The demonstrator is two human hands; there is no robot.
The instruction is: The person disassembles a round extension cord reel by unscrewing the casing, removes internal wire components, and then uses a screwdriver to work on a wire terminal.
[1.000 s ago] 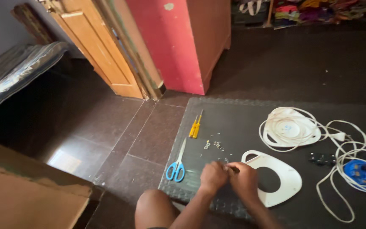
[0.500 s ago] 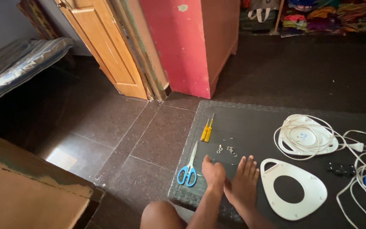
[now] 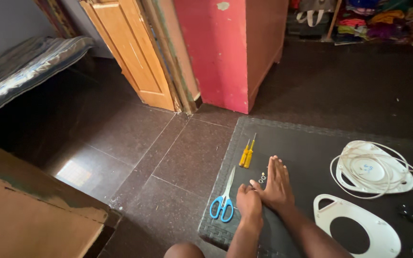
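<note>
The person's right hand (image 3: 277, 184) lies flat and spread, palm down, on the dark woven mat (image 3: 311, 143), holding nothing; its thumb side is just beside a small cluster of screws and washers (image 3: 262, 178). The left hand (image 3: 248, 203) is curled into a loose fist pressed against the base of the right thumb, and whether it holds anything cannot be told. A pair of blue-handled scissors (image 3: 224, 199) lies just left of the left hand, blades pointing away, and two yellow-handled screwdrivers (image 3: 247, 153) lie side by side beyond the small parts. The likeliest slip is that a sweep of the flat hand scatters the tiny screws into the mat's weave or off its edge onto the dark floor tiles (image 3: 135, 143), where they would be hard to spot. To the right, a white oval cover plate (image 3: 331, 210) with a round opening lies empty, and a white oval base (image 3: 374, 172) beyond it carries a loosely coiled white cord (image 3: 397, 153).
</note>
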